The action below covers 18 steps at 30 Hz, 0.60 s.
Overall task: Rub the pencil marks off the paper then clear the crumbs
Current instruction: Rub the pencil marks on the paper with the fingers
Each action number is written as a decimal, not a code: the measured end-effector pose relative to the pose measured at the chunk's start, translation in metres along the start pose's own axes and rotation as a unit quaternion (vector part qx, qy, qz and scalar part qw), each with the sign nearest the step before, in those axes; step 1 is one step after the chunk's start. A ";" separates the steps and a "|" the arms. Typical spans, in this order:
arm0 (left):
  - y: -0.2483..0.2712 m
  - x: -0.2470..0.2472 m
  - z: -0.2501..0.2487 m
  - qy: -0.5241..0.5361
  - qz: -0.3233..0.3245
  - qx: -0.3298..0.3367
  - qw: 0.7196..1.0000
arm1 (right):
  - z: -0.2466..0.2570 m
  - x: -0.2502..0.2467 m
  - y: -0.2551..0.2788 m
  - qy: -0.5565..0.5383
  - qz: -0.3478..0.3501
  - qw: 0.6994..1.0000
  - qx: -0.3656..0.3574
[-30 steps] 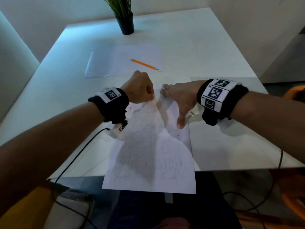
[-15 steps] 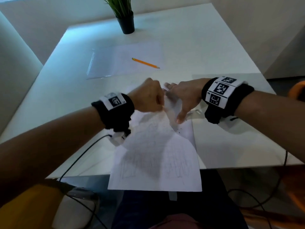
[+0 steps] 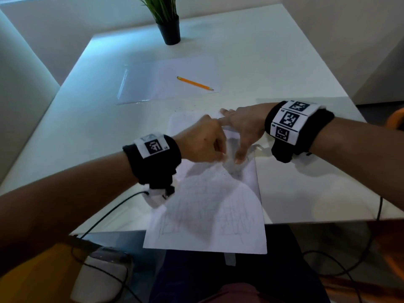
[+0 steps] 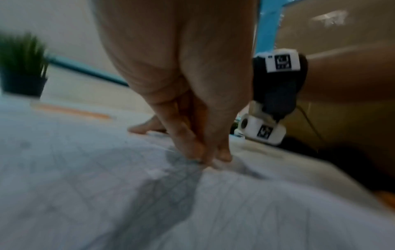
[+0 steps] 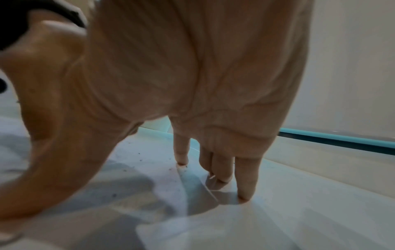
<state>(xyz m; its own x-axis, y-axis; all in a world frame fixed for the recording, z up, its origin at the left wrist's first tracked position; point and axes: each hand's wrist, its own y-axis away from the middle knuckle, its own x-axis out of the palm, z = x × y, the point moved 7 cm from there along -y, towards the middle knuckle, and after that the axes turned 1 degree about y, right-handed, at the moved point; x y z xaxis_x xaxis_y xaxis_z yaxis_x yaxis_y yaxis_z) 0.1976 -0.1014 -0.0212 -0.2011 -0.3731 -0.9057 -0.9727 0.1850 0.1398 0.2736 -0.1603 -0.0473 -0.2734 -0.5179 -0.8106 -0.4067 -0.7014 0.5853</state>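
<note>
A white paper [image 3: 209, 204] with faint pencil scribbles lies on the white table [image 3: 306, 193], and its near end hangs over the table's edge. My left hand [image 3: 222, 157] has its fingertips [image 4: 203, 157] pinched together and pressed on the paper's middle. A small white eraser [image 4: 214, 163] seems to sit between them, mostly hidden. My right hand [image 3: 235, 136] lies spread on the paper's far right corner, fingers [image 5: 245, 186] straight and thumb down beside my left hand. Dark eraser crumbs [image 5: 138, 159] dot the paper [image 5: 162, 186] and the table just beyond it [image 3: 190, 107].
An orange pencil [image 3: 194, 83] lies on a clear plastic sleeve [image 3: 153, 84] further back. A potted plant [image 3: 169, 29] stands at the far edge. A black cable [image 3: 105, 217] runs from my left wrist over the near table edge.
My left hand has slid nearer and to the right, up against the right thumb. The paper, buckled between the hands before, now lies flatter. The right hand has stayed pressed on the corner.
</note>
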 end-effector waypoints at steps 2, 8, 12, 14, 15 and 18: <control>-0.001 0.002 -0.002 -0.004 0.002 0.016 1.000 | 0.001 -0.002 0.002 0.000 -0.001 1.000 0.001; -0.026 -0.037 0.044 -0.038 -0.082 -0.053 0.995 | 0.000 -0.004 0.007 -0.011 -0.005 1.000 0.008; 0.005 0.009 -0.016 -0.004 0.009 0.070 0.998 | 0.005 -0.005 0.007 -0.002 -0.014 1.000 -0.018; 0.005 0.009 -0.013 -0.002 0.013 0.071 0.997 | 0.006 -0.005 0.008 -0.001 -0.009 1.000 -0.012; -0.003 0.000 -0.003 -0.013 -0.011 0.056 0.998 | 0.007 -0.006 0.009 -0.005 -0.012 1.000 -0.011; -0.024 -0.027 0.032 -0.042 -0.062 -0.021 0.997 | 0.011 -0.009 0.010 -0.017 -0.018 1.000 -0.011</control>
<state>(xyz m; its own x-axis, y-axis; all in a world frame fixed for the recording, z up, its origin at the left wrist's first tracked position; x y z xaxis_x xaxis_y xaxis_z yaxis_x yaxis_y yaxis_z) 0.2299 -0.0666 -0.0125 -0.0713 -0.3126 -0.9472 -0.9939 0.1029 0.0409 0.2622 -0.1569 -0.0344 -0.2896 -0.4755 -0.8307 -0.3981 -0.7294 0.5563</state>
